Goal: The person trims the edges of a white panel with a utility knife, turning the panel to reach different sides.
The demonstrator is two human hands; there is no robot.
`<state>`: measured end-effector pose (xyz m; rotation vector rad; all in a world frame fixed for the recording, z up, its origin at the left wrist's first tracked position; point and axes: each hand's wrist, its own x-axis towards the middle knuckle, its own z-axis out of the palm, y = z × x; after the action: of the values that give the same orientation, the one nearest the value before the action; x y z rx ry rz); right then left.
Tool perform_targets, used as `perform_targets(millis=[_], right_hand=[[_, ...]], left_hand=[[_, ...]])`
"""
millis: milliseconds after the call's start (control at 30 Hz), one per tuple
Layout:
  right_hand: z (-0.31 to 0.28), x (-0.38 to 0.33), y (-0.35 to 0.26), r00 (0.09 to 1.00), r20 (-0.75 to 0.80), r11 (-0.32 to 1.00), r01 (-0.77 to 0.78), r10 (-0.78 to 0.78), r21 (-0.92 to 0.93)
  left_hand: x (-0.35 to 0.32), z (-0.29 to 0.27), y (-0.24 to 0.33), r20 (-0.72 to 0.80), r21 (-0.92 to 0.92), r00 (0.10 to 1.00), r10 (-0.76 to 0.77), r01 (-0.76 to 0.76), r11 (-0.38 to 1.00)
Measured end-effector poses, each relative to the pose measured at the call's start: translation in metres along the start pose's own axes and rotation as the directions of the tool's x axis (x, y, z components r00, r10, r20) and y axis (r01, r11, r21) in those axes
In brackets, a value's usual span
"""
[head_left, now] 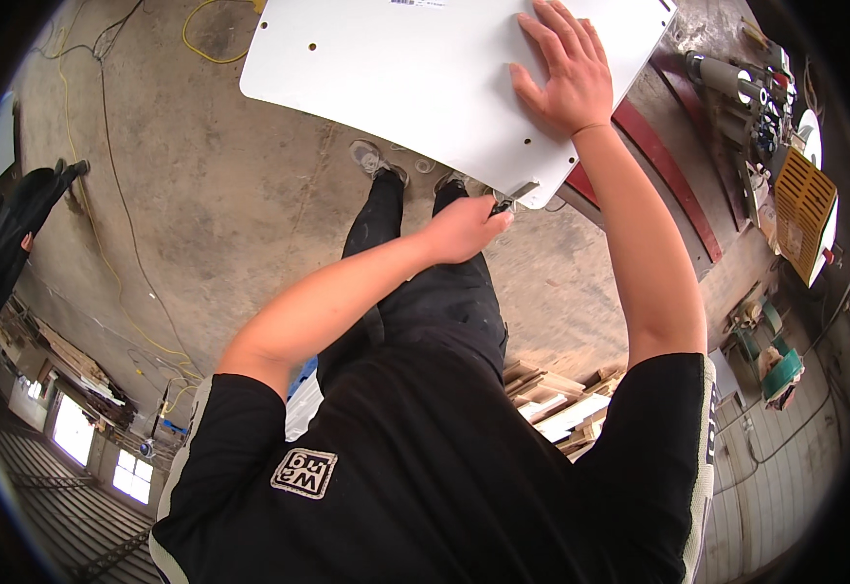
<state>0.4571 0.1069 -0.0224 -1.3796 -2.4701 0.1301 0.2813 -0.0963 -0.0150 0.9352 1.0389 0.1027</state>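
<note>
A large white panel with small drilled holes lies across a workbench, its near corner jutting over the floor. My right hand lies flat on the panel, fingers spread, pressing down near its right side. My left hand is closed around a small dark tool, whose tip sits at a metal fitting on the panel's near edge. Below the panel I see my dark trousers and shoes.
A red-edged workbench runs under the panel to the right. Tools and a yellow vented box crowd the right side. Stacked wood offcuts lie on the concrete floor, along with a yellow cable. Another person in black stands far left.
</note>
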Motion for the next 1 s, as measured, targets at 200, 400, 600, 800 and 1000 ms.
perform_targets(millis=[200,400,600,800,1000], right_hand=[[-0.007,0.003,-0.004,0.995,0.103,0.998,-0.004,-0.003,0.067],[-0.007,0.005,-0.01,0.993,0.114,0.998,-0.031,0.024,0.058],[0.009,-0.008,-0.013,0.992,0.051,0.992,-0.112,0.115,-0.061],[0.019,-0.025,-0.07,0.967,0.06,0.969,-0.247,0.249,-0.028],[0.007,-0.061,-0.126,0.949,0.182,0.964,-0.267,0.259,0.019]], left_hand=[[0.015,0.07,-0.013,-0.154,-0.259,0.988,0.0,-0.04,0.965],[0.031,0.105,-0.019,-0.155,-0.562,0.985,-0.081,-0.02,0.827],[0.001,0.09,-0.048,-0.557,-0.467,0.83,-0.019,-0.294,0.834],[-0.035,0.044,-0.029,-0.681,-0.585,0.706,-0.194,-0.367,0.723],[-0.069,-0.003,-0.101,-0.863,-0.376,0.48,-0.155,-0.409,0.831]])
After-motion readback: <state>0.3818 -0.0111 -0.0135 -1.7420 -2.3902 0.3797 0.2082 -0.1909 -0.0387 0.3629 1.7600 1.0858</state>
